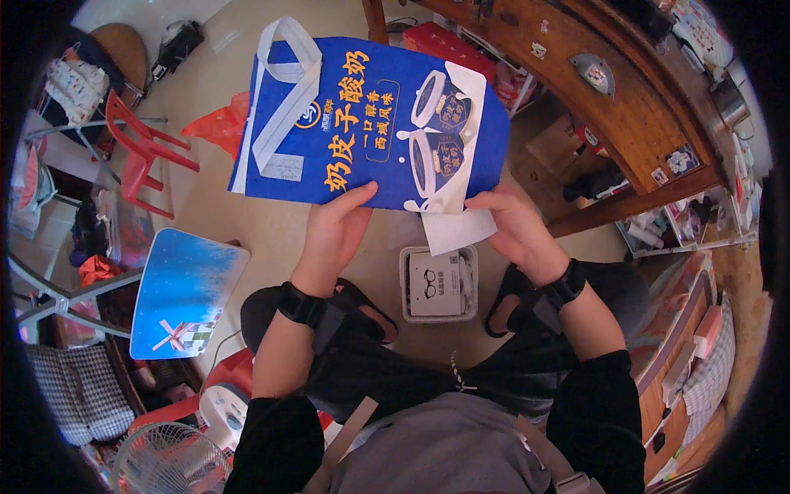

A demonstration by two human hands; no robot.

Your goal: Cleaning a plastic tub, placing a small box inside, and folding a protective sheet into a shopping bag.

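Both my hands hold up a blue non-woven shopping bag [382, 179], flattened and turned sideways. White carrying straps [271, 133] lie looped across its left part, and its face bears printed yellow writing and pictures of tubs. My left hand [339, 231] grips the lower edge, thumb on the front. At the bottom right corner, my right hand [515, 225] pinches the edge, with a white flap [460, 231] hanging beside its fingers. Below, between my feet, a white basket [438, 319] on the floor contains a white printed card [434, 284] with a glasses picture and other items.
A small red plastic chair [139, 160] and a blue-topped folding table [179, 290] stand at left. Behind the bag lies a red plastic bag [222, 123]. A wooden desk [580, 37] curves along the upper right. An electric fan [170, 457] is at lower left.
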